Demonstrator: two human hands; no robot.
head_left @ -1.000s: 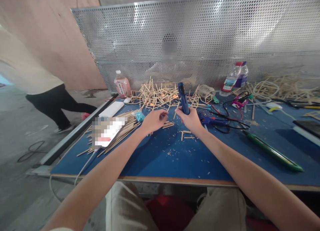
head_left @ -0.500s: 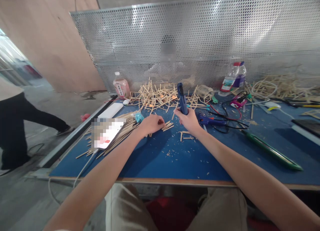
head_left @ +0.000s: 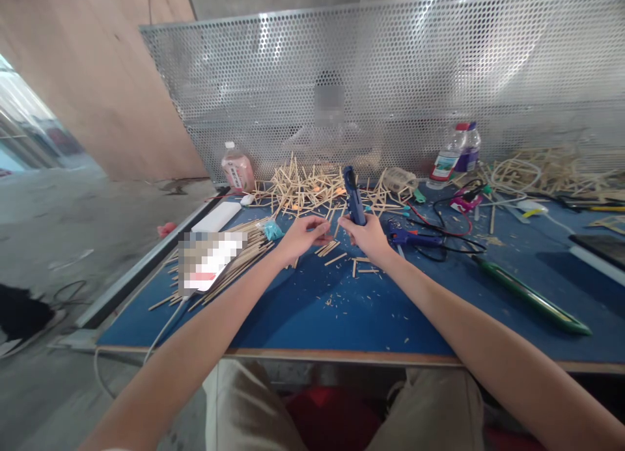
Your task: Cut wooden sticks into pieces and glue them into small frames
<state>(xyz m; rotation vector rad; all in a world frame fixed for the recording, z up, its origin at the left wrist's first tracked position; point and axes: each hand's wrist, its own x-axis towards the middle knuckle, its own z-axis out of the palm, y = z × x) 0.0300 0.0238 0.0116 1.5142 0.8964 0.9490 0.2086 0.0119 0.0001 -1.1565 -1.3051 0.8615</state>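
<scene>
My right hand (head_left: 373, 239) is closed around a dark blue utility knife (head_left: 354, 196), which stands nearly upright above the fist. Left of it, my left hand (head_left: 301, 237) has its thumb and fingers pinched together just above the mat; whatever they hold is too small to make out. Below those fingertips lie several short cut wooden sticks (head_left: 326, 249). One short stick (head_left: 335, 259) lies apart, nearer to me. Under my right wrist are a few more cut pieces (head_left: 367, 271) and scattered shavings.
A heap of thin sticks (head_left: 305, 189) lies along the perforated metal panel (head_left: 273, 80). Long sticks (head_left: 249, 246) and a phone (head_left: 215, 269) are at left. On the right are a blue glue gun (head_left: 415, 237), cables and a green tool (head_left: 532, 295). Bottles (head_left: 445, 164) stand behind.
My left hand has moved right, closer to my right hand and the knife. A short stick now lies separate from the small group. The person walking at left has mostly left the view.
</scene>
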